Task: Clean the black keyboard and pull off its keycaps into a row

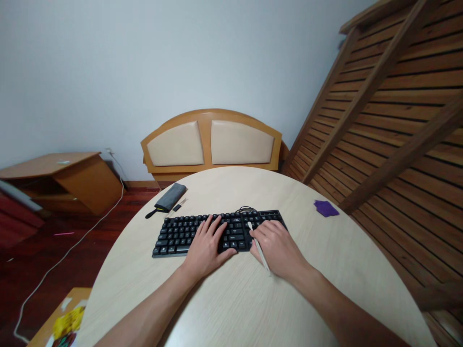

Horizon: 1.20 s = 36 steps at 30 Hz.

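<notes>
A black computer keyboard point(177, 236) lies across the round table, its cable point(246, 209) bunched behind it. My left hand point(205, 243) rests on the middle of the keys with fingers spread, holding nothing. Over the right part of the keyboard, my right hand point(275, 243) is closed around a slim white toothbrush point(262, 258). The brush head points away from me, close to the keys by the number pad. Its handle slants back toward me under the hand. Whether the bristles touch the keys I cannot tell.
On the pale round table point(231, 308) a dark grey pouch point(170, 197) lies at the back left, beside a small black piece point(177, 207) and thin sticks. A purple cloth point(326, 208) lies at the right. Wooden slats point(390, 125) lean close to the table's right side.
</notes>
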Tool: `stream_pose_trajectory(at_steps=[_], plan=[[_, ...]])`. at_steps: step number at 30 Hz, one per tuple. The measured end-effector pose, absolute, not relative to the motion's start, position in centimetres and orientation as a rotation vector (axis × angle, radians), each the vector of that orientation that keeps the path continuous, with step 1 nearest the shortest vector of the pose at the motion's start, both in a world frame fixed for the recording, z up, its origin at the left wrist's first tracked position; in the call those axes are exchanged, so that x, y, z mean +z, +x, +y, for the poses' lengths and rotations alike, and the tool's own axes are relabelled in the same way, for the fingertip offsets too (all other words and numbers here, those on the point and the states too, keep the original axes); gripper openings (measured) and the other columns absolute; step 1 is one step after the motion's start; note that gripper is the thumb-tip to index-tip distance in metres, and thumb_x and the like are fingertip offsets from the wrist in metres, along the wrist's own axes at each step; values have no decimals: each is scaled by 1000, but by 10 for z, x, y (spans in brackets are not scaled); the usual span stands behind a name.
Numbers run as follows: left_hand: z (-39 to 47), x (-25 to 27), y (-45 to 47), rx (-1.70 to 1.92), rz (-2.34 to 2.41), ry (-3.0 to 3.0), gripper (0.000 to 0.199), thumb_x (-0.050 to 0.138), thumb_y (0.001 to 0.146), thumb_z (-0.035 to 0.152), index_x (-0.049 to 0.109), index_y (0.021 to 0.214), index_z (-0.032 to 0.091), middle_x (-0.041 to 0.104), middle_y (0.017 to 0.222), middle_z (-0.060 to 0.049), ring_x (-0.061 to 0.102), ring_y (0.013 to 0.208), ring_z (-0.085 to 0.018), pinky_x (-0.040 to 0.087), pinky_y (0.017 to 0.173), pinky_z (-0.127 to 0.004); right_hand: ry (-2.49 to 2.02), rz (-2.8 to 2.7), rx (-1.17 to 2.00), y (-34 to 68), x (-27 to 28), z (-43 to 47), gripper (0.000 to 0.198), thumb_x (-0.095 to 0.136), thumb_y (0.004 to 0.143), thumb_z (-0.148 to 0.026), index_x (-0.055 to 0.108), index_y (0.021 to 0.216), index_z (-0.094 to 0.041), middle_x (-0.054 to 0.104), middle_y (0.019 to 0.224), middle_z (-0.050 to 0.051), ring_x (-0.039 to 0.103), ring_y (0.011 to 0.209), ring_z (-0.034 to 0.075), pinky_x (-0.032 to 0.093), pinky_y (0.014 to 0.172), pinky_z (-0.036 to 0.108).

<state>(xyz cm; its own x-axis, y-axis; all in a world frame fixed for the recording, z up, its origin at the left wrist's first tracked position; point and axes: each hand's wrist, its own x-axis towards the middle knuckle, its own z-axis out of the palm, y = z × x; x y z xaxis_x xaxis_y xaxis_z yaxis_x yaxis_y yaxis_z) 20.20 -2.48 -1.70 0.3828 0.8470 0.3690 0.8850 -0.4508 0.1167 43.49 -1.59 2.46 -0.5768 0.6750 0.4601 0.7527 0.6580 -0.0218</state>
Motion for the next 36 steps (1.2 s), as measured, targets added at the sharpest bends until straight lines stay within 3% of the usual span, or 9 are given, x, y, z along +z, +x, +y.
stream_pose_trajectory(at_steps=[5, 11, 16, 24, 30, 36], plan=[[-26, -15, 201, -552, -1581, -2537, 73, 55, 86, 61, 43, 144, 18, 37, 155, -13, 25, 145, -36, 30, 115, -57, -1125, -2387, -240, 440, 32, -17, 11, 57, 82, -10, 65, 79, -17, 66, 77, 5, 58, 81, 22, 40, 79, 36], [-27, -13, 200, -520, -1559, -2533, 71, 55, 87, 57, 43, 145, 18, 36, 155, -12, 25, 145, -37, 30, 115, -56, -1140, -2279, -247, 461, 21, 7, 17, 52, 95, -17, 67, 102, -17, 72, 93, 7, 61, 88, 22, 41, 81, 36], [-27, -13, 199, -478, -1551, -2541, 71, 54, 88, 56, 41, 147, 18, 34, 157, -12, 25, 145, -37, 30, 115, -57, -1146, -2306, -204, 463, 15, 13, 20, 54, 96, -23, 67, 109, -17, 73, 100, 8, 62, 94, 23, 43, 84, 38], [-27, -14, 199, -500, -1546, -2543, 71, 54, 88, 56, 40, 147, 19, 35, 156, -12, 25, 145, -37, 30, 115, -57, -1133, -2363, -201, 457, 19, 3, 14, 58, 90, -17, 71, 97, -17, 71, 88, 8, 60, 88, 23, 41, 83, 38], [-27, -13, 199, -497, -1552, -2547, 71, 54, 88, 56, 41, 147, 19, 35, 156, -12, 25, 145, -37, 30, 115, -57, -1161, -2367, -207, 457, 17, 5, 17, 58, 92, -16, 69, 104, -15, 71, 93, 8, 60, 91, 23, 40, 82, 37], [-27, -13, 198, -469, -1555, -2551, 72, 52, 89, 58, 39, 148, 18, 33, 157, -12, 24, 145, -37, 30, 115, -57, -1124, -2407, -188, 456, 23, -1, 10, 59, 88, -17, 70, 89, -17, 70, 82, 6, 60, 82, 22, 38, 83, 37]])
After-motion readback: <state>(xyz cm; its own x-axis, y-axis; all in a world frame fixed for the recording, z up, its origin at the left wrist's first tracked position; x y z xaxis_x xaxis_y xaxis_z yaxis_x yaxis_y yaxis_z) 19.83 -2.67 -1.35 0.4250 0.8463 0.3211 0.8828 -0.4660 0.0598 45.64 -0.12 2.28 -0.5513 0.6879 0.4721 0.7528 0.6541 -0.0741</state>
